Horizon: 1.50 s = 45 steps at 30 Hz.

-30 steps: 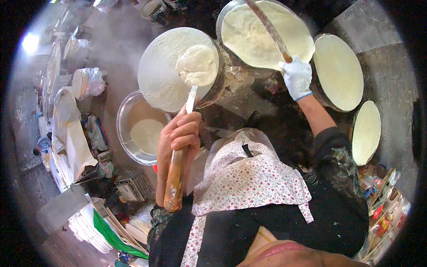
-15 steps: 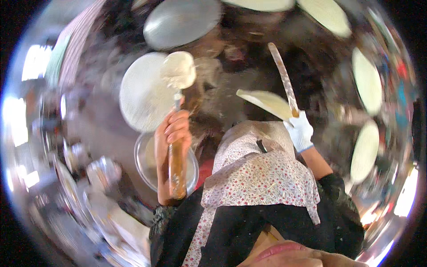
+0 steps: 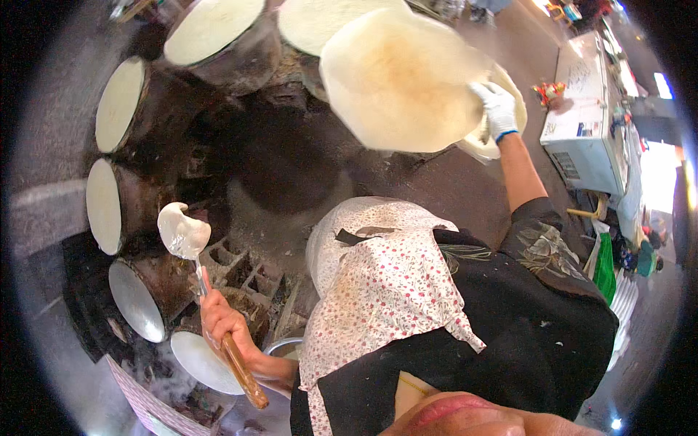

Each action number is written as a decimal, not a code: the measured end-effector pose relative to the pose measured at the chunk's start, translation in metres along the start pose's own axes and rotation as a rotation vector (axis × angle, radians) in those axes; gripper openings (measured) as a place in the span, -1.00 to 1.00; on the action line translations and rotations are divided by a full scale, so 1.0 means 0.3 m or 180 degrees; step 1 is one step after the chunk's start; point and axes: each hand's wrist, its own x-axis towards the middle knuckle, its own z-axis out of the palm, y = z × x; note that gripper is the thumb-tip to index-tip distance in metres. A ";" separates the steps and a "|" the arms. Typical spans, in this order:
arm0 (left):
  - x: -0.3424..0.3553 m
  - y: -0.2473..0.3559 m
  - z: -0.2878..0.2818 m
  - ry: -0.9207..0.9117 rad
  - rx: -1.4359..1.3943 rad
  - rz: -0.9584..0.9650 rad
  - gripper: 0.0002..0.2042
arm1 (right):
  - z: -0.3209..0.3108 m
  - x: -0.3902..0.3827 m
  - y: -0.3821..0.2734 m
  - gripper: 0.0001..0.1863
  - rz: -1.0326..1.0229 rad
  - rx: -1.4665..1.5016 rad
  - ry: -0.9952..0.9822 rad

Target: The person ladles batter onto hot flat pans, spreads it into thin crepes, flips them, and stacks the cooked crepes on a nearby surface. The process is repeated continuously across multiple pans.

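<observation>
My left hand (image 3: 227, 320) is closed around the wooden handle of a ladle (image 3: 231, 356). Thick white batter (image 3: 185, 231) is heaped on the ladle's head. Out to the far right, my right hand (image 3: 496, 112), in a white glove, grips the edge of a large, thin round flatbread (image 3: 400, 80). The flatbread is pale with a faintly browned middle and hangs spread out in the air. Behind the glove, more pale flatbread (image 3: 515, 94) partly shows. Whether the long scraper is still in the gloved hand I cannot tell.
Round griddles coated with pale batter (image 3: 120, 105) stand on dark drums in an arc at the left and far side. One griddle (image 3: 137, 301) shows bare grey metal. Steam rises near a white-coated griddle (image 3: 203, 363). A white chest (image 3: 585, 120) stands at right.
My view has turned right. The right hand has swung out to the far right, and the flatbread, folded narrow before, is now spread open. My left hand still holds the battered ladle.
</observation>
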 end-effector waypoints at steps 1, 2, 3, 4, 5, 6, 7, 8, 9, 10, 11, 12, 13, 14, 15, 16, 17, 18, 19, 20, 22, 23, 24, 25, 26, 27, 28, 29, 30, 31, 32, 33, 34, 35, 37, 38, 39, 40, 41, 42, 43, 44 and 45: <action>0.010 0.011 -0.013 0.0064 0.0039 -0.0091 -0.40 | -0.077 0.007 0.071 -0.68 0.0145 0.0264 0.0270; 0.013 0.021 -0.024 0.0026 -0.0060 -0.0187 -0.40 | -0.138 -0.013 0.155 -0.67 0.0173 0.0503 0.0474; 0.009 0.036 -0.034 0.0071 -0.0103 -0.0261 -0.40 | -0.194 -0.032 0.246 -0.66 0.0592 0.0858 0.0615; -0.004 0.054 -0.033 0.0179 -0.0086 -0.0299 -0.40 | -0.243 -0.053 0.336 -0.64 0.1005 0.1176 0.0762; -0.019 0.069 -0.035 0.0250 -0.0096 -0.0344 -0.40 | -0.247 -0.094 0.442 -0.62 0.1123 0.1458 0.0916; -0.054 0.089 0.006 0.0232 -0.0006 -0.0295 -0.40 | -0.256 -0.135 0.535 -0.61 0.1758 0.1591 0.0942; -0.057 0.099 0.001 0.0254 0.0042 -0.0317 -0.40 | -0.243 -0.155 0.623 -0.60 0.1960 0.1648 0.1046; -0.070 0.110 0.017 0.0231 0.0055 -0.0314 -0.40 | -0.224 -0.175 0.702 -0.59 0.2297 0.1632 0.1308; -0.073 0.113 0.026 0.0302 0.0109 -0.0326 -0.40 | -0.202 -0.199 0.771 -0.56 0.2333 0.1710 0.1362; -0.076 0.114 0.034 0.0335 0.0139 -0.0315 -0.40 | -0.179 -0.214 0.824 -0.52 0.2569 0.1706 0.1554; -0.074 0.104 0.046 0.0435 0.0168 -0.0179 -0.40 | -0.153 -0.234 0.865 -0.54 0.2531 0.1801 0.1675; -0.068 0.093 0.047 0.0378 0.0186 -0.0300 -0.41 | -0.133 -0.245 0.892 -0.54 0.2573 0.1788 0.1826; -0.064 0.073 0.056 0.0381 0.0202 -0.0294 -0.41 | -0.110 -0.253 0.906 -0.53 0.2586 0.1835 0.1863; -0.059 0.055 0.056 0.0362 0.0201 -0.0301 -0.41 | -0.096 -0.261 0.912 -0.53 0.2513 0.1854 0.1901; -0.057 0.034 0.062 0.0393 0.0201 -0.0295 -0.41 | -0.089 -0.265 0.908 -0.55 0.2483 0.1893 0.2020; -0.053 0.019 0.063 0.0394 0.0189 -0.0295 -0.42 | -0.084 -0.268 0.902 -0.56 0.2505 0.1794 0.2111; -0.051 0.005 0.063 0.0371 0.0201 -0.0320 -0.42 | -0.091 -0.269 0.891 -0.57 0.2529 0.1702 0.2161; -0.050 0.000 0.062 0.0392 0.0179 -0.0346 -0.42 | -0.096 -0.266 0.881 -0.58 0.2543 0.1606 0.2135; -0.047 -0.002 0.056 0.0391 0.0191 -0.0385 -0.42 | -0.117 -0.266 0.868 -0.57 0.2763 0.1442 0.2009; -0.049 0.004 0.053 0.0281 0.0215 -0.0564 -0.42 | -0.132 -0.256 0.855 -0.50 0.2991 0.1649 0.1993; -0.061 0.020 0.038 0.0201 0.0159 -0.0534 -0.44 | -0.188 -0.238 0.824 -0.38 0.2772 0.1191 0.1923; -0.079 0.025 0.034 0.0258 0.0097 -0.0317 -0.45 | -0.218 -0.234 0.803 -0.40 0.2706 0.1825 0.2151; -0.099 0.024 0.028 0.0202 0.0073 -0.0186 -0.45 | -0.251 -0.207 0.769 -0.44 0.2547 0.1162 0.1292; -0.130 0.016 0.028 0.0075 -0.0017 -0.0111 -0.45 | -0.268 -0.189 0.734 -0.54 0.2306 0.1268 0.1531; -0.150 -0.001 0.024 -0.0196 -0.0063 -0.0027 -0.46 | -0.285 -0.157 0.685 -0.61 0.1870 0.1371 0.1692; -0.183 -0.020 0.028 -0.0603 -0.0043 -0.0087 -0.46 | -0.288 -0.133 0.626 -0.65 0.1608 0.1497 0.1921; -0.203 -0.045 0.027 -0.1012 0.0123 -0.0121 -0.47 | -0.260 -0.081 0.554 -0.65 0.1309 0.1227 0.1835; -0.212 -0.059 0.023 -0.1033 0.0514 0.0211 -0.49 | -0.209 -0.035 0.468 -0.65 0.0937 0.0450 0.1714; -0.210 -0.065 0.020 -0.1281 0.0808 0.0302 -0.50 | -0.147 0.002 0.368 -0.58 0.0716 -0.0676 0.1570; -0.200 -0.051 0.014 -0.1045 0.0706 0.0638 -0.51 | -0.030 0.041 0.258 -0.53 0.0009 -0.0865 0.1089; -0.180 -0.021 0.008 -0.0906 0.0661 0.0786 -0.52 | 0.078 0.049 0.141 -0.47 -0.0509 -0.1187 0.0741; -0.145 0.026 -0.006 -0.0829 0.0356 0.0762 -0.58 | 0.219 0.058 0.017 -0.41 -0.0989 -0.0548 0.0001; -0.117 0.090 -0.016 -0.0720 0.0054 0.0689 -0.66 | 0.363 0.011 -0.102 -0.36 -0.1317 0.0108 -0.0535; -0.083 0.170 -0.025 -0.0627 -0.0191 0.0809 -0.67 | 0.511 -0.031 -0.227 -0.31 -0.1067 0.0489 -0.1099; -0.059 0.319 -0.025 -0.0495 -0.0498 0.1079 -0.69 | 0.771 -0.221 -0.446 -0.29 -0.0981 0.1089 -0.2151; -0.080 0.388 -0.009 -0.0533 -0.0565 0.1218 -0.70 | 0.870 -0.344 -0.550 -0.29 -0.1186 0.1271 -0.2917; -0.067 0.446 0.018 -0.0543 -0.0605 0.1325 -0.70 | 0.965 -0.461 -0.642 -0.29 -0.0868 0.1051 -0.3160; -0.042 0.495 0.046 -0.0086 0.0487 0.2120 -0.73 | 1.050 -0.577 -0.732 -0.30 -0.0778 0.1032 -0.3683; -0.020 0.508 0.068 0.0400 0.1598 0.2866 -0.75 | 1.133 -0.683 -0.809 -0.30 -0.0499 0.0591 -0.3848; 0.004 0.552 0.100 0.0724 0.2761 0.3528 -0.78 | 1.222 -0.790 -0.876 -0.31 -0.0358 0.0302 -0.4094; 0.035 0.594 0.134 0.0916 0.3000 0.3835 -0.81 | 1.314 -0.895 -0.921 -0.32 -0.0272 0.0283 -0.4257; 0.048 0.670 0.182 0.1038 0.2912 0.3644 -0.84 | 1.400 -0.974 -0.967 -0.32 -0.0211 0.0230 -0.4524; 0.059 0.766 0.227 0.1003 0.2870 0.3439 -0.86 | 1.492 -1.048 -0.998 -0.32 -0.0125 0.0220 -0.4586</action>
